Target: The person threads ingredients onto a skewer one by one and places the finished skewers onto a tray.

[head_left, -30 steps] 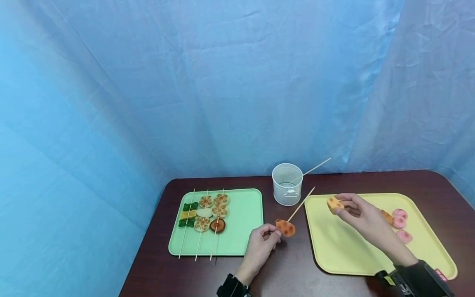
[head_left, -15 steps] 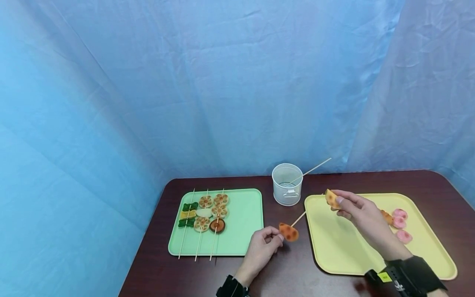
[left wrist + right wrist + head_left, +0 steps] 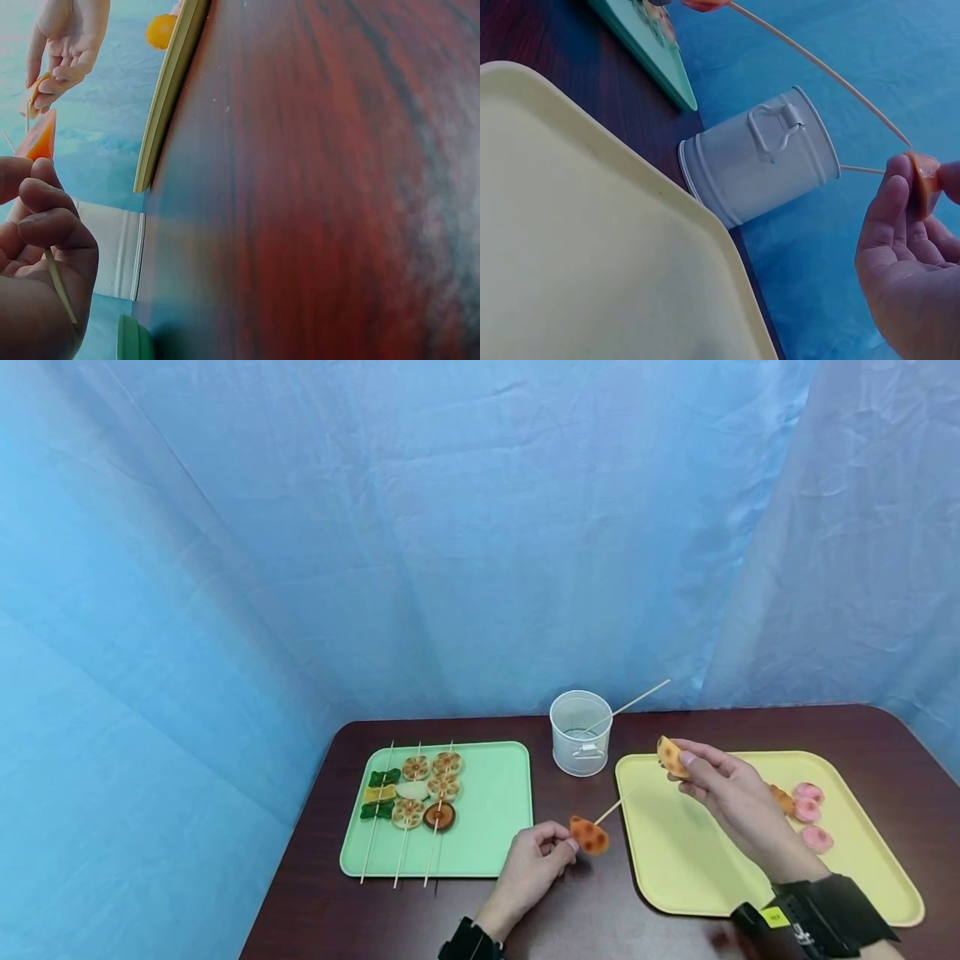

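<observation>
In the head view my left hand [image 3: 531, 867] grips a wooden skewer [image 3: 609, 811] that carries an orange, brown-spotted half-round food piece [image 3: 589, 835] just beyond the fingertips. The skewer's lower end [image 3: 60, 289] sticks out below the curled fingers in the left wrist view. Over the yellow tray, my right hand [image 3: 731, 797] pinches a yellow-orange spotted food piece [image 3: 672, 757] between thumb and fingers. From the right wrist view, the skewer's pointed end reaches right at this pinched piece [image 3: 924, 180].
A green tray [image 3: 495, 810] at left bears several loaded skewers. Behind, a white bucket [image 3: 580, 739] holds one bare skewer [image 3: 642, 695]. On the yellow tray [image 3: 693, 885] lie pink pieces [image 3: 816, 838] and an orange one [image 3: 782, 799]. A blue curtain hangs behind the table.
My left hand has shifted slightly right and down, and its skewer now leans toward the right hand. My right hand has risen a little and turned its food piece more upright.
</observation>
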Tool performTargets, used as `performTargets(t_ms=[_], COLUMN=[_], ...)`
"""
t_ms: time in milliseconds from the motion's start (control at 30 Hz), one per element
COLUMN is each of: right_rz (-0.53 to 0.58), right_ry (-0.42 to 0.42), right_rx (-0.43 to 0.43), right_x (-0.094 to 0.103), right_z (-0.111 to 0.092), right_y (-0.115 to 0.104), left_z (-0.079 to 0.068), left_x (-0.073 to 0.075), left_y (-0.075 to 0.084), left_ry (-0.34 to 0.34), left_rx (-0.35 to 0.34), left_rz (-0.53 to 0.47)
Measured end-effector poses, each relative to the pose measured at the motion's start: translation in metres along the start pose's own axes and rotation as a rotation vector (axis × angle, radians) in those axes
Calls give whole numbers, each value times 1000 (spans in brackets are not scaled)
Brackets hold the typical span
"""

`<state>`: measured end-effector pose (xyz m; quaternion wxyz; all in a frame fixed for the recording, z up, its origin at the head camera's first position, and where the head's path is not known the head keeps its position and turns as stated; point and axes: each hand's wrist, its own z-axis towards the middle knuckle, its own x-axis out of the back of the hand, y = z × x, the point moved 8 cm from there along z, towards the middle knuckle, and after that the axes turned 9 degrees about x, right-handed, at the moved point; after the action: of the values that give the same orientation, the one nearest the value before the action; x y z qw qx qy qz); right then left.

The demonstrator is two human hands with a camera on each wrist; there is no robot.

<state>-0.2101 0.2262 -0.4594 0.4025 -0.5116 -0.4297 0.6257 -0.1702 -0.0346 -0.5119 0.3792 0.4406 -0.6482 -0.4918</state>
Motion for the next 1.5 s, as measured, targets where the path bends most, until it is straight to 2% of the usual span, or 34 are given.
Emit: performTargets(t_ms=[300, 700, 1033, 1300, 1500], right_rz=[-17, 25, -3, -30, -51], right_ry=[-7, -3, 2, -46, -43], right_rx=[-10, -2, -10, 42, 40], right_x=[0, 0, 2, -4, -11], right_z=[1, 0, 1, 1, 1], right_y=[1, 4, 5, 1, 4], left_z=[1, 1, 2, 2, 3], left_x=[0, -1, -1, -1, -3], left_y=[0, -4, -8, -5, -3], left_ry=[13, 12, 9, 14, 25], left_rx=[12, 28, 43, 43, 40], left_rz=[12, 12, 13, 1, -47])
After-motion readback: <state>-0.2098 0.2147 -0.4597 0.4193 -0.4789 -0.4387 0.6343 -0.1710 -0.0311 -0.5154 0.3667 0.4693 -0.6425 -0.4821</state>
